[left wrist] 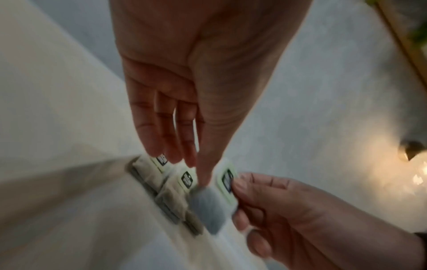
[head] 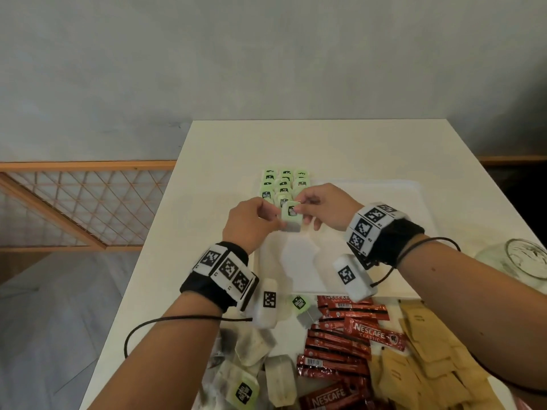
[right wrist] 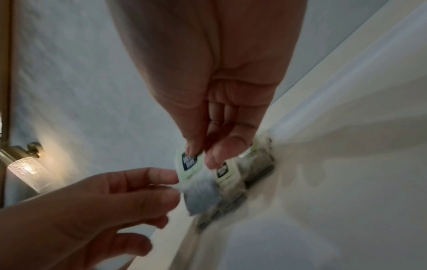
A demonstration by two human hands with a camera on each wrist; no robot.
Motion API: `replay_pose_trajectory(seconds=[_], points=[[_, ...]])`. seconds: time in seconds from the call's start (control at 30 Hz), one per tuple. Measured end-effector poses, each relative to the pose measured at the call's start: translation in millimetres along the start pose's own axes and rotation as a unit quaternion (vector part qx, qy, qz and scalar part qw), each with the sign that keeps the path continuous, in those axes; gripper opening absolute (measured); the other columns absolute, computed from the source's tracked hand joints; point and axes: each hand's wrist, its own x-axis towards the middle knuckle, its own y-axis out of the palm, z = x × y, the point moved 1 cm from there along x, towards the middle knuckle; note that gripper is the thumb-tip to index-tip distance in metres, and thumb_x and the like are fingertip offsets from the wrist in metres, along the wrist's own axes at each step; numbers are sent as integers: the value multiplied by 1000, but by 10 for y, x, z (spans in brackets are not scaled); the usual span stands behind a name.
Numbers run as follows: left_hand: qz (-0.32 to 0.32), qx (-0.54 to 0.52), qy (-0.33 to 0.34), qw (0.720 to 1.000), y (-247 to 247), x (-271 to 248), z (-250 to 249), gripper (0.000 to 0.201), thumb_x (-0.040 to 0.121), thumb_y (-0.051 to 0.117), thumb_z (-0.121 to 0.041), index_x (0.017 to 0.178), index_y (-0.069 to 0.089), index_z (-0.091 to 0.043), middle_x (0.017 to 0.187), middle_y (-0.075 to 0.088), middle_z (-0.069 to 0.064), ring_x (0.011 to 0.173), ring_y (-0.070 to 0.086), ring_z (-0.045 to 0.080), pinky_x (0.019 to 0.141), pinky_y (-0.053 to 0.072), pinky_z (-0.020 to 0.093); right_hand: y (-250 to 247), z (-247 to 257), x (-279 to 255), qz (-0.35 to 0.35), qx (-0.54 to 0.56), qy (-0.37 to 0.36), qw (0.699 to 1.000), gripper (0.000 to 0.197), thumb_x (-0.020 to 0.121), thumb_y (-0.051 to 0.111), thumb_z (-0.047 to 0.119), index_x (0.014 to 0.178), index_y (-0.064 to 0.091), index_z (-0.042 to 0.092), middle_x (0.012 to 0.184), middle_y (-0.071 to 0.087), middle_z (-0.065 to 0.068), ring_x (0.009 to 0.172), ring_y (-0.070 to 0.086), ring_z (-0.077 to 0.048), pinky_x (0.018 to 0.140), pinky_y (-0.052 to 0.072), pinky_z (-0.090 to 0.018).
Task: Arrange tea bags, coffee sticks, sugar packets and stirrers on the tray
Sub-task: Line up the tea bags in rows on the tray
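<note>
Both hands are meeting over the far-left part of the white tray (head: pixel 393 238) on the worktop (head: pixel 340 143). The right hand (head: pixel 327 207) is pinching the green tag of a tea bag (head: pixel 291 217) between thumb and fingers; the left hand (head: pixel 251 221) is pinching the bag's left edge. Rows of tea bags (head: pixel 282 183) are lying just beyond. Loose tea bags (head: pixel 254 347), coffee sticks (head: pixel 343 335) and sugar packets (head: pixel 423 359) are lying near the tray's front edge.

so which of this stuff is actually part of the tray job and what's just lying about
Part of the job:
- tray
- tea bag pinched by left hand and right hand
- placed tea bags
- loose tea bags
- coffee sticks
- brown packets

Just lying about:
- glass jar
- wooden lattice screen
</note>
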Motion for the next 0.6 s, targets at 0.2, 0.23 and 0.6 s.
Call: replay_pose_trajectory(seconds=[0.2,0.23,0.6], points=[[19,245,-16,969,-75,183,17,35,77,78,-23,108,61,-27,109,56,-6,97,57,16,78,43,30,-151,-243,-24,-40,-82,68,993,5,92,65,17,91,65,12,71,65,-2,58,65,-20,58,56,-28],[26,260,-12,965,-64,214,10,34,79,76,-22,109,60,-27,110,57,-5,99,58,16,79,44,30,-154,-249,-5,-57,-85,68,992,6,93,64,16,95,65,11,72,63,0,54,61,-14,53,52,-22],[33,259,33,965,-1,405,-36,16,82,68,-23,96,62,-30,104,60,-8,97,59,17,82,50,34,-37,-223,181,-115,-63,60,990,9,94,58,10,102,61,10,72,62,0,61,66,-26,72,59,-43]])
